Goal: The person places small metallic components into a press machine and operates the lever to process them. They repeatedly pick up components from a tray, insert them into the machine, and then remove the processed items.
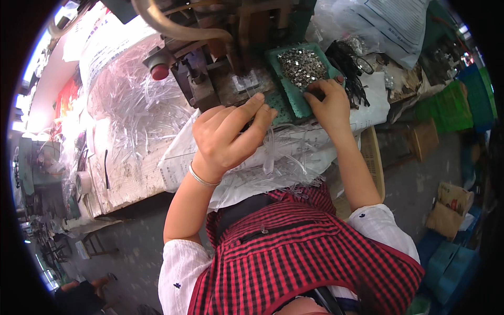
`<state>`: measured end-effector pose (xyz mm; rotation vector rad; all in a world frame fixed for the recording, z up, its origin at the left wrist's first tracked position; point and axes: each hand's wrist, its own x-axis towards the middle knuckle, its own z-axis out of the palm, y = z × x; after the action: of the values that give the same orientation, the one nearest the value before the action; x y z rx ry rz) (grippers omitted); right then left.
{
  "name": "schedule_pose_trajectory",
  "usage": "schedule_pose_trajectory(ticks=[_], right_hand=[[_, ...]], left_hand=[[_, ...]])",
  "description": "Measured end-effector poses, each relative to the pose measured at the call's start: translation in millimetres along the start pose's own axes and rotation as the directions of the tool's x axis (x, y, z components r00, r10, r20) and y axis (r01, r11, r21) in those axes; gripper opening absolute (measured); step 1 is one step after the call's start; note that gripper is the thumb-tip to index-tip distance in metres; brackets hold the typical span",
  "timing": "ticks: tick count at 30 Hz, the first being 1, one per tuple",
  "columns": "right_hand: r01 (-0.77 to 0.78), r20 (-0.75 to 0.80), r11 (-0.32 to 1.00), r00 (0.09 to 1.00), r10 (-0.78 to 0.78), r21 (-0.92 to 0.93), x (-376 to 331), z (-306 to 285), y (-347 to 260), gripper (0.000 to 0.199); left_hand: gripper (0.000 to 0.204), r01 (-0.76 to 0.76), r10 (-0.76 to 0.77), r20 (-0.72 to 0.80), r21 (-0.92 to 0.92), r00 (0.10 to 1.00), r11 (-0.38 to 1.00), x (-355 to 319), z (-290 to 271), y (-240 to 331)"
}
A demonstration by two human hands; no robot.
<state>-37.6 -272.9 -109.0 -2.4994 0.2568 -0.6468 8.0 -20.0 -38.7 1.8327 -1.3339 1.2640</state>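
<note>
My left hand [223, 134] is in front of the machine, thumb and forefinger pinched on a clear plastic strip [269, 155]. Part of the strip hangs below the fingers, and a thin clear end points up toward the machine's work plate [242, 83]. Over the right side of a green tray [298, 106], my right hand [333, 107] has its fingertips drawn together. Whatever they hold, if anything, is too small to see. Small shiny metal pieces [302, 65] are heaped in the tray's far part.
A red push button [159, 72] sits on the machine's left. Loose clear strips [139, 115] pile up at the left, and more lie across my lap. Black cords [357, 79] lie right of the tray. Green crates [446, 107] stand farther right; a tape roll [83, 182] rests at left.
</note>
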Motion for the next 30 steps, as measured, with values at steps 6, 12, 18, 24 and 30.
schedule_pose_trajectory(ticks=[6,12,18,24,30], right_hand=[[0.081,-0.105,0.988,0.990,-0.095,-0.130,6,9,-1,0.010],[0.001,-0.167,0.998,0.986,0.009,0.057,6,17,5,0.021],[0.104,-0.205,0.985,0.976,-0.074,0.139,1,17,4,0.016],[0.025,-0.103,0.974,0.995,-0.001,0.227,16,10,-17,0.017],[-0.008,-0.189,0.982,0.981,0.044,0.189,-2,4,7,0.015]], left_hand=[[0.020,0.745,-0.764,-0.118,-0.171,0.635,0.645,-40,-51,-2],[0.059,0.726,-0.746,0.421,0.246,0.516,0.642,-74,-43,49],[0.048,0.752,-0.565,0.562,-0.166,0.604,0.638,-72,-90,71],[0.014,0.362,-0.607,0.370,0.549,0.703,0.754,-73,-148,-52],[0.012,0.210,-0.528,0.496,0.562,0.689,0.800,-151,-140,-109]])
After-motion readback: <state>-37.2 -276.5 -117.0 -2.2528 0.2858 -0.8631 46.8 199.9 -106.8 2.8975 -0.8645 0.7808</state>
